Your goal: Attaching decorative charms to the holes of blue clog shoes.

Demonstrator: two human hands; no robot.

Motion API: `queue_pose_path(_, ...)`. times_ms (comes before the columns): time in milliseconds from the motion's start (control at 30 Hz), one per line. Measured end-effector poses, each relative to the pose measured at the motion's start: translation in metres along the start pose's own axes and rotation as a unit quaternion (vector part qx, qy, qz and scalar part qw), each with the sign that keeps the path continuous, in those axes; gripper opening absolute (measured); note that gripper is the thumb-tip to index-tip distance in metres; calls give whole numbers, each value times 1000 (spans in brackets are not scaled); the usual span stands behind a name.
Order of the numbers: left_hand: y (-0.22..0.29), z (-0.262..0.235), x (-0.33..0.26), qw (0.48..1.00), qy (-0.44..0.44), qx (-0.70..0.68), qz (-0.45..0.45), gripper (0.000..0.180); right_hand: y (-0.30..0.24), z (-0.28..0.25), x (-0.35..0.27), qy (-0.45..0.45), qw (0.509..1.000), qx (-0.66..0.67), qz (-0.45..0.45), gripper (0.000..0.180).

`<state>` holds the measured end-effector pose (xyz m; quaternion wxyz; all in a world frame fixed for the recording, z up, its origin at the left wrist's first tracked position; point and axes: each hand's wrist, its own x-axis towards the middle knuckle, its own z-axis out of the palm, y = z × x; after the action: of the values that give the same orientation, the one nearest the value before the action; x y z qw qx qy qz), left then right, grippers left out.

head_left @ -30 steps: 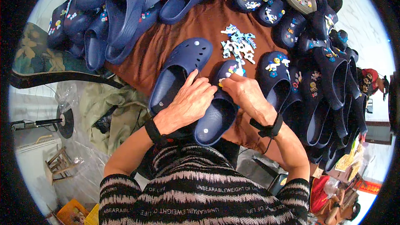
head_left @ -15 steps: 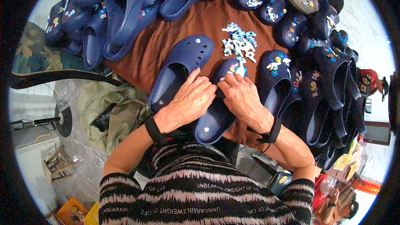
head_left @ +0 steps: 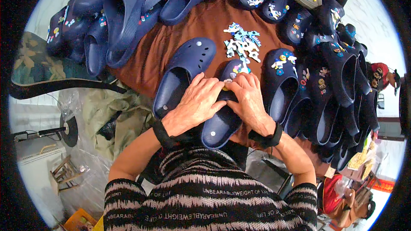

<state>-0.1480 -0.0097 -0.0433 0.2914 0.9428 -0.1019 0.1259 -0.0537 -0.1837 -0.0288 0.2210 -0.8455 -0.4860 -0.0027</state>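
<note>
A navy clog (head_left: pixel 221 127) lies between my hands, its heel toward me and its upper mostly hidden. My left hand (head_left: pixel 197 102) grips the upper's left side, thumb stretched across the opening. Over its right side curls my right hand (head_left: pixel 248 100), fingers bent on top and thumb at the opening's edge. A small white-and-yellow charm (head_left: pixel 227 84) shows by the fingertips; whether it is fixed cannot be seen. Left of this clog sits another navy clog (head_left: pixel 190 57) with a single white stud on its toe. Just beyond the toe is a pile of blue and white charms (head_left: pixel 242 42).
A brown cloth (head_left: pixel 192 21) covers the work surface. Decorated clogs (head_left: pixel 280 83) crowd the right side, and more navy clogs (head_left: pixel 122 17) are heaped at the far left. A green cloth (head_left: pixel 102 115) hangs left. Another person (head_left: pixel 342 205) is at the lower right.
My right hand has turned slightly, its thumb now showing at the clog's opening. My left thumb has spread out from its fingers. The view has shifted a little.
</note>
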Motion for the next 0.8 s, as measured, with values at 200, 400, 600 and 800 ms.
queue_pose_path(200, 0, 15, 5, 999, 11, 35, -14, 40, 4, 11, -3, 44, 997, -50, -31, 47)
queue_pose_path(400, -7, 15, 9, 1000, -17, 20, -3, 29, 13, 21, -4, 32, 999, 12, -18, 41)
queue_pose_path(600, 6, 11, 0, 999, 13, 7, -32, 38, 11, -5, -11, -1, 999, 49, -9, 39)
queue_pose_path(800, -6, 7, -3, 989, 14, -129, -68, 37, 25, -26, 4, -76, 985, 157, -5, 30)
